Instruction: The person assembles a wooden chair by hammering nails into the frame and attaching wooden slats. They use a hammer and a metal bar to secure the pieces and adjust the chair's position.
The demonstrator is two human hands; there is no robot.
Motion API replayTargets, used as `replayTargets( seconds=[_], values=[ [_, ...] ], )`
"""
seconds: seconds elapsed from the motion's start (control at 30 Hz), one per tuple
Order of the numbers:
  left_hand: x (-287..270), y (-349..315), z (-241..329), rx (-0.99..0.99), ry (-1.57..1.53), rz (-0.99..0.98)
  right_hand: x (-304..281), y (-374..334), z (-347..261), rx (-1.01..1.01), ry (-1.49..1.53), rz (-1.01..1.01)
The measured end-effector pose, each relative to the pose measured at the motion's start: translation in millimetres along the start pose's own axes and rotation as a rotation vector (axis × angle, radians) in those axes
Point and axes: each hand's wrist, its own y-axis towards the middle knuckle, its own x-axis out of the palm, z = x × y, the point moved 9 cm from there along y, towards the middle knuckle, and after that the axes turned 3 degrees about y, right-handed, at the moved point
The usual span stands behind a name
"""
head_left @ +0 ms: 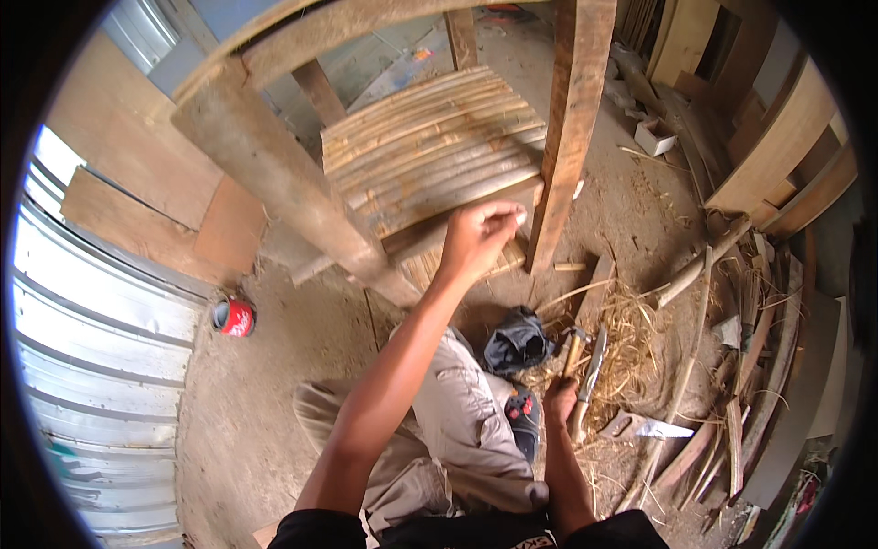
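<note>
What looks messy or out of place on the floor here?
Loose pale shavings lie strewn beside the right hand, with a handsaw near their edge. They look untidy, tangled rather than gathered, and the handsaw's blade lies exposed.

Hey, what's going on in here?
A person in beige trousers is down before a brown wooden frame with a pale slatted panel between its posts. The left hand is raised in front of it, fingers drawn together; anything pinched is too small to tell. The right hand grips a wooden-handled hammer, beside a long steel-bladed knife.
</note>
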Motion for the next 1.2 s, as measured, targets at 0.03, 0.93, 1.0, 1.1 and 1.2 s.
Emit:
replayTargets(
  seconds=[0.03, 0.93, 1.0, 1.1, 1.2],
  values=[
    [-4.0, 25.9, 10.5, 0.074, 0.211, 0.028, -5.6, 1.6, -6.3, -0.068, 0.047, 0.008],
    [-6.9, 99.9, -1.2, 0.128, 0.494, 0.033, -94.8, -47.3, -265.7, -0.430, 0.534, -0.077],
    [-6.5, 102.1, -1.0, 0.195, 0.566, 0.052, -100.6, -42.5, -298.1, -0.419, 0.520, -0.136],
    [-8.2, 105.5, -12.8, 0.155, 0.462, 0.061, -118.9, -32.9, -343.5, -0.501, 0.454, -0.155],
    [-7.3, 107.7, -14.9, 0.185, 0.473, 0.054, -129.3, -23.1, -377.9, -0.535, 0.400, -0.161]
  ],
)
